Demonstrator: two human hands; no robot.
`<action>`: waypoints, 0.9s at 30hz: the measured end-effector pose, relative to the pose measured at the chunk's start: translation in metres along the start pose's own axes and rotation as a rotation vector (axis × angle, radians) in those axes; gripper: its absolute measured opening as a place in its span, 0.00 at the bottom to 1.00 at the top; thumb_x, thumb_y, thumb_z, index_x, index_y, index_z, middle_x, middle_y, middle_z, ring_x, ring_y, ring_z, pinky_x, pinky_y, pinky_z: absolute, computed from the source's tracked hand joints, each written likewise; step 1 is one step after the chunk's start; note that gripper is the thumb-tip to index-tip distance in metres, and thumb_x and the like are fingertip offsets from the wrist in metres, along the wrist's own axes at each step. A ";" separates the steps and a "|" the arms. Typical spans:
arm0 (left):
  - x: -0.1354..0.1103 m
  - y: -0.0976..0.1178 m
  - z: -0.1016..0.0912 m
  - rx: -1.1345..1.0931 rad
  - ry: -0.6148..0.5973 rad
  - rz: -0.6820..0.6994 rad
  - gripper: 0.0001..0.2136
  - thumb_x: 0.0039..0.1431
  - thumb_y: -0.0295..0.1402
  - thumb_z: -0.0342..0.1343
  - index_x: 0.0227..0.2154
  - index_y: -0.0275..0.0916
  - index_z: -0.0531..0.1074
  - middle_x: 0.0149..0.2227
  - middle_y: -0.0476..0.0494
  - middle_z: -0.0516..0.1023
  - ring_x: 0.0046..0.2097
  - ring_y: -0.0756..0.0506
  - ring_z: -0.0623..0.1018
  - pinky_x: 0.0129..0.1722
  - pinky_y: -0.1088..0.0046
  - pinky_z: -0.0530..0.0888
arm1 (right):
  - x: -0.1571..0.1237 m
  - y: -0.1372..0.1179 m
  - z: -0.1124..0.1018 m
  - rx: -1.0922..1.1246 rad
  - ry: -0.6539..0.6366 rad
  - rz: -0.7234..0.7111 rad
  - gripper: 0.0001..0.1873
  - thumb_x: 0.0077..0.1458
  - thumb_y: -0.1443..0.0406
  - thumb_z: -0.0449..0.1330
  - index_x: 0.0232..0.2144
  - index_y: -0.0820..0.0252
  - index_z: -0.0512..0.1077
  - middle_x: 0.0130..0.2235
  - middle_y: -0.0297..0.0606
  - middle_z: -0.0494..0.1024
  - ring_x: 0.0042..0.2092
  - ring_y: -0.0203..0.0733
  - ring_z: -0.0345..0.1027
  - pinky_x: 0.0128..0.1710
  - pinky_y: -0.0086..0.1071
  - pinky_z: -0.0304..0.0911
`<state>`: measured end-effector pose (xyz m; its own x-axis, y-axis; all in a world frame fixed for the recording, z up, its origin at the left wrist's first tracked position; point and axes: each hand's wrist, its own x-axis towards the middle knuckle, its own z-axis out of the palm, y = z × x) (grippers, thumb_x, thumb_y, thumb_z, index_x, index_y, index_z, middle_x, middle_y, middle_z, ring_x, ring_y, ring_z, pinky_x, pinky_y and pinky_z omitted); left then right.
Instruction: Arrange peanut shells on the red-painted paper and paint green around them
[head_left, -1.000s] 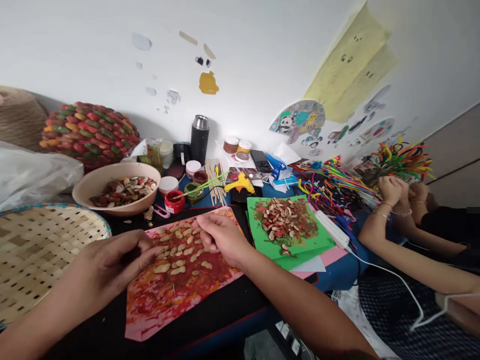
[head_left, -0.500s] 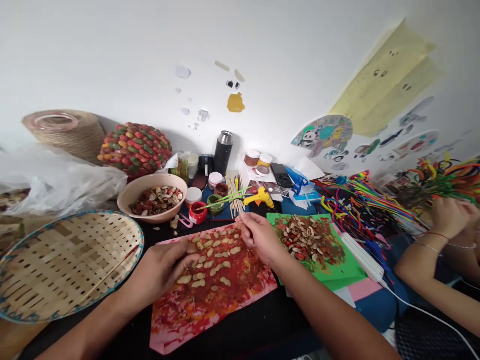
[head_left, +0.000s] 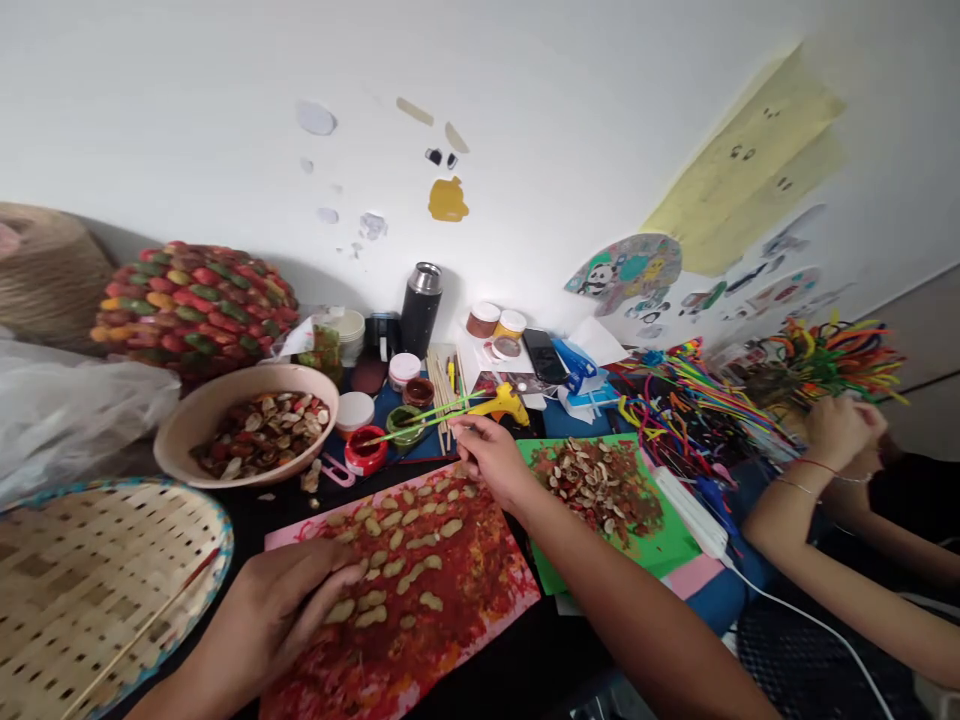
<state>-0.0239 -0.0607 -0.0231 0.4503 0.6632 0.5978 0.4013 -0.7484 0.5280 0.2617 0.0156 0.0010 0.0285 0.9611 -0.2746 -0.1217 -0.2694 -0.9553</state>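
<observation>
— Right hand has gone up and off the painted sheet. A moment back it was over the top rows of peanut shells. Now its fingers are at the green sticks leaning in the green paint pot.

— Holding one?

— Can't tell. The tips look drawn together just under the sticks' ends, but whether they're closed on a stick, a shell or nothing isn't clear.

— And the left hand?

— Hardly changed. It's at the sheet's left edge, and its fingers lie loose and half curled over the lowest shells, touching them, not clenched.

— So where are the shells?

— In rows across the upper middle of the sheet, on the red and orange paint. The sheet lies flat on the dark worktop. With the right hand away, the top rows are uncovered, so I'd say only the left hand is in touch with the shells.

— Anything close by?

— Bowl of more shells beyond the sheet to the left, and a red paint pot beside it. Yellow glue gun sits just past the right hand. Another person's hands are among coloured pipe cleaners, well apart.
</observation>
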 end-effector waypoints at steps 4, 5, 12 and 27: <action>0.001 -0.006 -0.002 0.009 0.071 0.001 0.13 0.79 0.41 0.52 0.38 0.44 0.76 0.31 0.52 0.86 0.27 0.50 0.84 0.29 0.82 0.77 | 0.014 -0.003 0.005 -0.024 0.030 -0.045 0.23 0.48 0.49 0.75 0.36 0.57 0.75 0.20 0.22 0.67 0.18 0.29 0.51 0.19 0.27 0.43; 0.000 -0.007 -0.002 0.015 0.073 -0.002 0.13 0.80 0.41 0.52 0.38 0.44 0.76 0.31 0.52 0.86 0.27 0.50 0.84 0.28 0.82 0.77 | 0.016 -0.005 0.006 -0.029 0.027 -0.056 0.23 0.48 0.49 0.75 0.37 0.57 0.76 0.20 0.22 0.67 0.18 0.29 0.52 0.19 0.27 0.44; -0.001 -0.008 -0.002 0.054 0.032 -0.026 0.15 0.81 0.38 0.49 0.36 0.43 0.74 0.29 0.50 0.83 0.26 0.50 0.82 0.27 0.78 0.73 | 0.024 -0.015 0.013 -0.053 -0.042 -0.090 0.26 0.51 0.50 0.76 0.46 0.57 0.78 0.21 0.20 0.64 0.19 0.31 0.50 0.19 0.27 0.43; 0.000 -0.004 -0.003 0.042 -0.063 -0.078 0.15 0.79 0.32 0.49 0.31 0.42 0.68 0.24 0.53 0.74 0.24 0.51 0.76 0.26 0.74 0.67 | 0.032 -0.014 0.010 -0.487 -0.069 -0.251 0.33 0.68 0.38 0.61 0.22 0.54 0.72 0.20 0.31 0.69 0.20 0.36 0.58 0.21 0.30 0.52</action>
<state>-0.0280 -0.0574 -0.0234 0.4653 0.7195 0.5155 0.4695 -0.6944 0.5454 0.2544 0.0509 0.0070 -0.0700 0.9968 -0.0395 0.3538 -0.0122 -0.9353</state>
